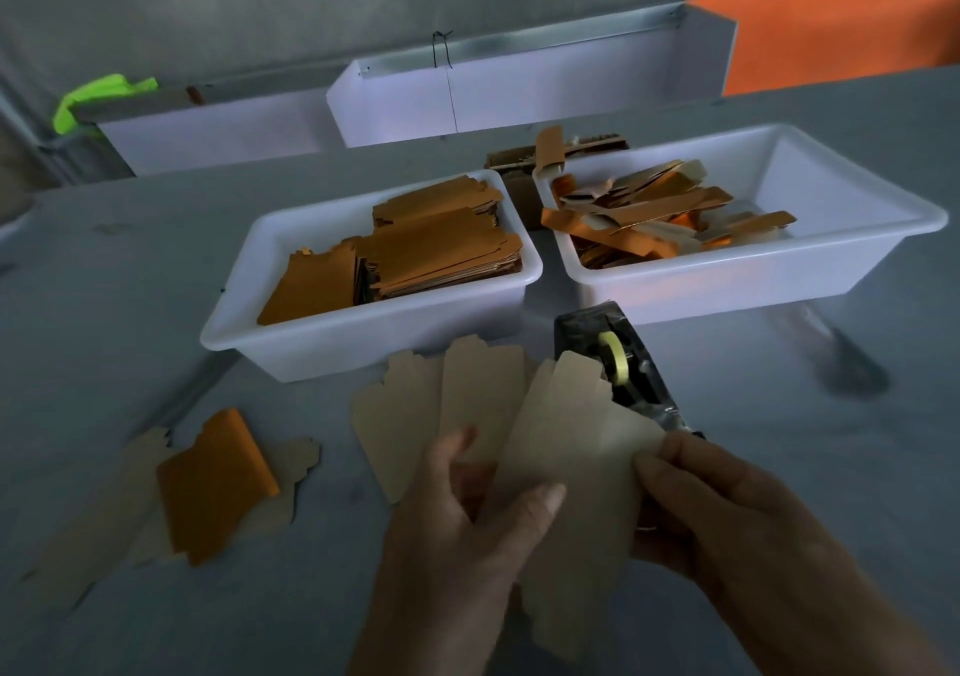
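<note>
My left hand [462, 530] and my right hand [727, 509] hold a fanned bunch of flat tan cardboard cut-outs [566, 447] low in the middle of the view. The left thumb and fingers pinch the lower left of the fan. Fingertips of the right hand pinch the right edge of the front piece. Just behind the fan stands a black tape dispenser [618, 358] with a yellow roll. Further back, a white tray [363, 332] carries stacked orange flat cut-outs, and a second white tray [727, 280] on the right contains folded orange pieces.
Loose tan and orange cut-outs [208, 483] lie on the grey table at the left. White panels with a metal rail [519, 83] stand along the table's back. More cardboard [519, 166] sits behind the trays. An orange surface [841, 26] lies at the far right.
</note>
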A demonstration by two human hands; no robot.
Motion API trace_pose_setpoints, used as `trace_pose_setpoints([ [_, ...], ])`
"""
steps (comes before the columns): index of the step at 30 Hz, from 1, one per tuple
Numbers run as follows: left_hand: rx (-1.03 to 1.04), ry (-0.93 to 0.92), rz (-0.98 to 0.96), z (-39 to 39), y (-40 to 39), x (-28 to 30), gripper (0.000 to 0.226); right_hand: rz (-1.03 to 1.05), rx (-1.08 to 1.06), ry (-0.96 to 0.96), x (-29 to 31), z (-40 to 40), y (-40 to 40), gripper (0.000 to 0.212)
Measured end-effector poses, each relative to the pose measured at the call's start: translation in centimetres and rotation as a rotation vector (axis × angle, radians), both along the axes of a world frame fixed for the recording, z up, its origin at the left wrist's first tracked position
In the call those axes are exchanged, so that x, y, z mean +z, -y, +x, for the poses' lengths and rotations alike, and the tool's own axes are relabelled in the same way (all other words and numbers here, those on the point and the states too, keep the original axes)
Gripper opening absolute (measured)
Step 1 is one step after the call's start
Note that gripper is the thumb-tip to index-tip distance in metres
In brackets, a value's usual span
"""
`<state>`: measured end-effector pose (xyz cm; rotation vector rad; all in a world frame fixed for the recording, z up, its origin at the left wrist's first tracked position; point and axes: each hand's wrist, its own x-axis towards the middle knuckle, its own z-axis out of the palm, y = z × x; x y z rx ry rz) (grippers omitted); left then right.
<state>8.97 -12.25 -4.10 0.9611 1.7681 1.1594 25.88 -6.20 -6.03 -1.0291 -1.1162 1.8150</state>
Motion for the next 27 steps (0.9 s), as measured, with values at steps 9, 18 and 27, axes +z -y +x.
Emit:
trace_pose_setpoints([
  [9,0.033,0.231,0.168,1.9,-1.1,-0.6,0.022,0.131,0.008,0.038,0.5,-0.3,0.7,0.018],
  [18,-0.112,0.125,0.047,1.9,-0.8,0.0,0.03,0.186,0.035,0.17,0.5,-0.1,1.0,0.03],
  [27,0.037,0.038,0.099,3.0,-0.9,-0.8,0.02,0.487,-0.114,0.604,1.2,-0.6,2.0,0.027],
])
